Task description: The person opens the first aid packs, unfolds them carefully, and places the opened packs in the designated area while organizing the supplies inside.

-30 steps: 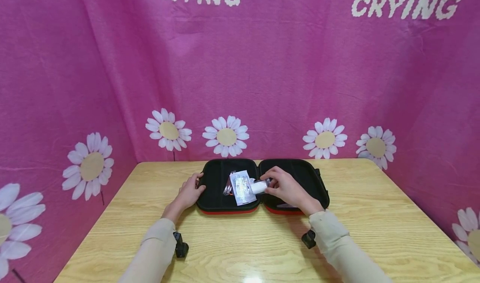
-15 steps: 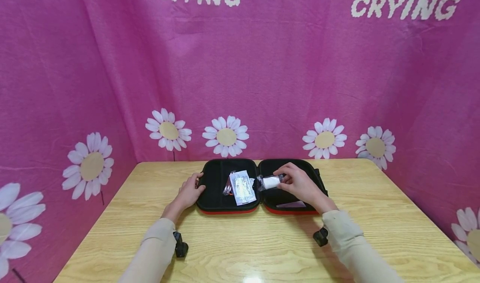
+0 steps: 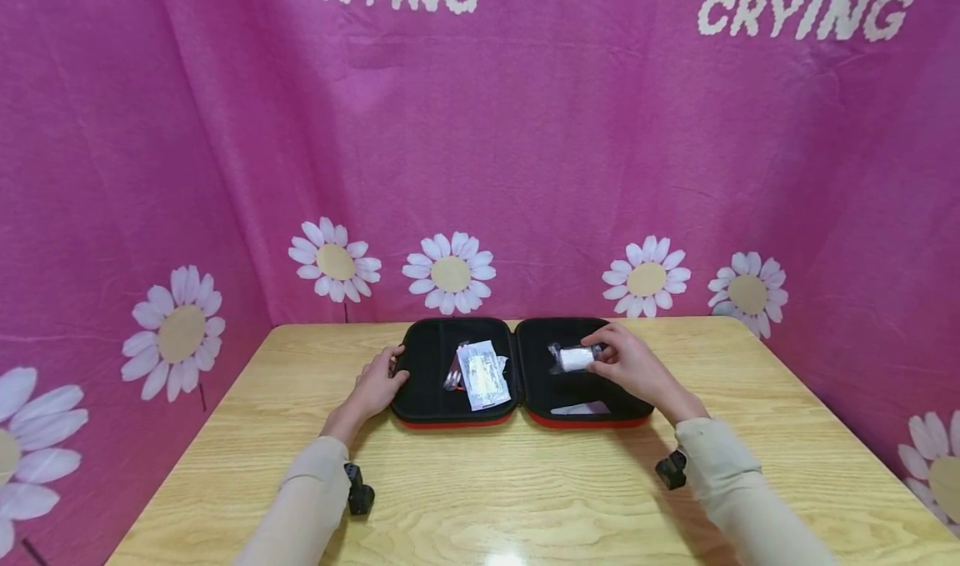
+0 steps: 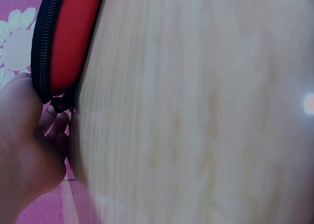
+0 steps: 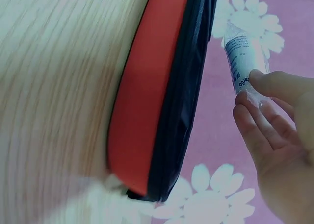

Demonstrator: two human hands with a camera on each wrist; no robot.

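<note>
A black-lined case point(image 3: 418, 374) with a red shell lies unfolded on the table, its two halves side by side. My left hand point(image 3: 381, 383) holds its left edge, thumb over the rim, beside the zipper point(image 4: 45, 47) in the left wrist view. Over the right half, my right hand point(image 3: 633, 366) pinches a white bandage roll point(image 3: 576, 359) in clear wrapping by one end. Dark print shows on the roll point(image 5: 240, 60) in the right wrist view, where it is held above the case rim. In the left half lies a silvery-white packet point(image 3: 483, 374).
Beside the packet, a clear-wrapped item point(image 3: 453, 374) is partly covered. A pale flat piece point(image 3: 581, 408) lies along the front of the right half. The wooden table point(image 3: 465, 491) extends around the case, with a pink flowered curtain point(image 3: 540, 174) behind.
My right hand has carried the bandage roll rightward, from beside the packet to over the right half of the case. My left hand has stayed on the left edge.
</note>
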